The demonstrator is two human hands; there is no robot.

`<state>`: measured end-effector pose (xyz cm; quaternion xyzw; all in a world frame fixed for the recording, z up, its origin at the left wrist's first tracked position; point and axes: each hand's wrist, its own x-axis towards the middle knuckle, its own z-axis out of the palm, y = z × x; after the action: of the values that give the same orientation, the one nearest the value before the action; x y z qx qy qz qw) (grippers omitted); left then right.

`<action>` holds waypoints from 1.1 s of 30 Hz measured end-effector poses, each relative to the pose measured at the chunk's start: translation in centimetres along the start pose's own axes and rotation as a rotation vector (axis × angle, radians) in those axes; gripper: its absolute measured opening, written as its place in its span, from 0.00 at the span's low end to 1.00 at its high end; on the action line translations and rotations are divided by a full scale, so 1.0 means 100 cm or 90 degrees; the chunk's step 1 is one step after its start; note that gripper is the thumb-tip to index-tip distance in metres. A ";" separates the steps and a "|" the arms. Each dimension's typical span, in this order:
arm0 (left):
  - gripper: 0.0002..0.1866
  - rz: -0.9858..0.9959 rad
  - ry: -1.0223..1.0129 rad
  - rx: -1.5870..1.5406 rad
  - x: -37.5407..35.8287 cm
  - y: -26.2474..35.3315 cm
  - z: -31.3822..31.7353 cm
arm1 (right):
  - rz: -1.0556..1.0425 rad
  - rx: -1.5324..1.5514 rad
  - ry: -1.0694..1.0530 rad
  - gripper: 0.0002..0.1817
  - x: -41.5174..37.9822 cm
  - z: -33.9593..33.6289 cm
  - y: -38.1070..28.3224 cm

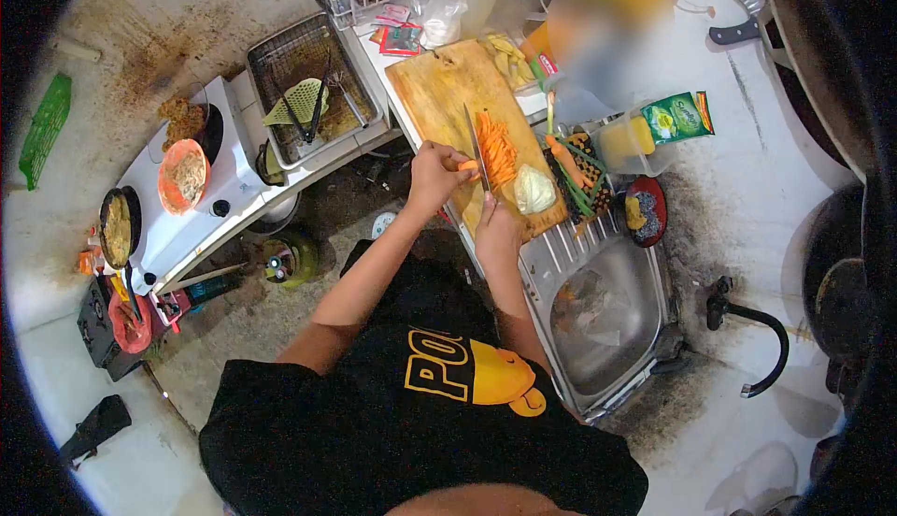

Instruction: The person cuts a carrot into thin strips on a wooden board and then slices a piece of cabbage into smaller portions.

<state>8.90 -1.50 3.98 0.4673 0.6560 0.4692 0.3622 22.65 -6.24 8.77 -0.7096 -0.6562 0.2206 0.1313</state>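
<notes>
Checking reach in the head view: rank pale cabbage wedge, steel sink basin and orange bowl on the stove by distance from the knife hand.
1. Pale cabbage wedge, on the wooden board beside the right hand.
2. Steel sink basin, below-right.
3. Orange bowl, far left on the white stove.

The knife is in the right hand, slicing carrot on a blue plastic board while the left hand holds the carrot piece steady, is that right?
Not quite. In the head view the cutting board is bare wood, not blue plastic. The rest stands: the right hand grips the knife, and the left hand steadies the carrot piece beside the cut strips.
</notes>
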 end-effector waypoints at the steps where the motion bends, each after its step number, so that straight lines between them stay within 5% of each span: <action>1: 0.17 0.014 0.002 0.001 0.000 0.001 -0.001 | 0.003 -0.010 -0.004 0.30 0.002 0.001 -0.002; 17: 0.17 0.020 -0.015 -0.045 0.007 -0.023 0.008 | 0.015 -0.018 -0.032 0.32 0.028 0.012 -0.014; 21: 0.15 0.015 0.000 0.032 -0.006 0.014 -0.007 | -0.031 -0.013 -0.062 0.32 0.027 0.007 -0.008; 24: 0.15 0.118 0.047 0.109 -0.006 0.014 -0.008 | -0.028 0.052 -0.035 0.32 0.020 0.016 0.005; 27: 0.15 0.017 0.002 0.044 -0.002 0.009 -0.002 | -0.021 0.071 -0.009 0.34 0.008 0.015 0.014; 33: 0.16 0.007 -0.011 0.024 -0.005 0.017 -0.008 | 0.034 0.011 -0.084 0.32 -0.028 -0.001 0.023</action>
<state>8.84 -2.02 5.86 0.4818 0.6586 0.4548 0.3567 24.61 -9.26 8.16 -0.7096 -0.6423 0.2759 0.0880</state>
